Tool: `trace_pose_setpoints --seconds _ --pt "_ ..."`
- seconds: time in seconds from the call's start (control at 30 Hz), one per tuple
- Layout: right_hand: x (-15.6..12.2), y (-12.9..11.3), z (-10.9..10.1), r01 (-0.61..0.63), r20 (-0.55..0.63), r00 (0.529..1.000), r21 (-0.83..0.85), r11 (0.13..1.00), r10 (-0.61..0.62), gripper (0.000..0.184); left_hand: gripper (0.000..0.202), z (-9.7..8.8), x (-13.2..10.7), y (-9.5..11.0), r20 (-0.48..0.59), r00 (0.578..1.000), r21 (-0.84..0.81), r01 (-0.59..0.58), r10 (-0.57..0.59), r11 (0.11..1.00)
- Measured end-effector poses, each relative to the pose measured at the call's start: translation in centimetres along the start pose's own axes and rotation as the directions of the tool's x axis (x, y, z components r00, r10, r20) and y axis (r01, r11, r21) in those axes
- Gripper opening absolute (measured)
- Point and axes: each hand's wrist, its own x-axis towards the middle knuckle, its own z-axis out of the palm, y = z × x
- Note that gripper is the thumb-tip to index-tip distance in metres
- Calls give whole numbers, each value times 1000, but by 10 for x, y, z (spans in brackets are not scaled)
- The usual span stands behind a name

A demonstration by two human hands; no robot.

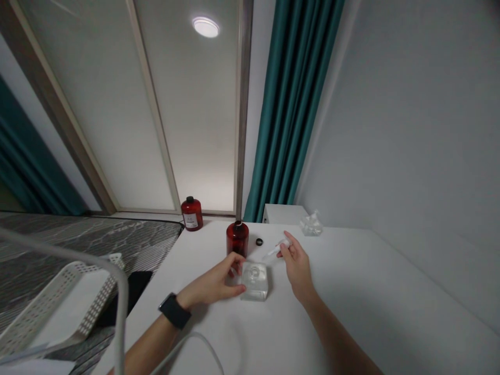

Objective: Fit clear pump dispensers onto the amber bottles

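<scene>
My left hand [224, 276] is at the left side of a clear square bottle [254, 281], thumb on its near left edge and fingers at its far left corner. The bottle stands upright on the white table. To its right, my right hand [296, 260] pinches a small white pump top [280, 246] with a thin pale stem that points down toward the bottle. The stem ends apart from the bottle's round opening. Behind the left fingers stands a dark red bottle [237, 239]. A small black ring-like cap [259, 242] lies on the table beside it.
A second red bottle [191, 214] with a white label and black cap stands at the table's far left corner. Crumpled clear plastic [311, 225] lies at the back right. A grey cable [121, 312] crosses the near left. A white perforated basket [84, 322] sits left of the table.
</scene>
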Motion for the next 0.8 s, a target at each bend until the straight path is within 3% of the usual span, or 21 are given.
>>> trace_pose_setpoints --seconds 0.3,0.43,0.8 --pt "19 33 -12 -46 -61 997 -175 984 36 71 42 2 1 -12 0 1000 -4 -23 23 1000" --pt "24 46 -17 -30 -41 999 -329 944 18 63 44 3 2 -15 2 1000 -8 -7 7 1000" --pt "32 46 -30 -54 -80 997 -772 633 -12 34 44 4 3 -19 -11 999 -30 -31 31 999"
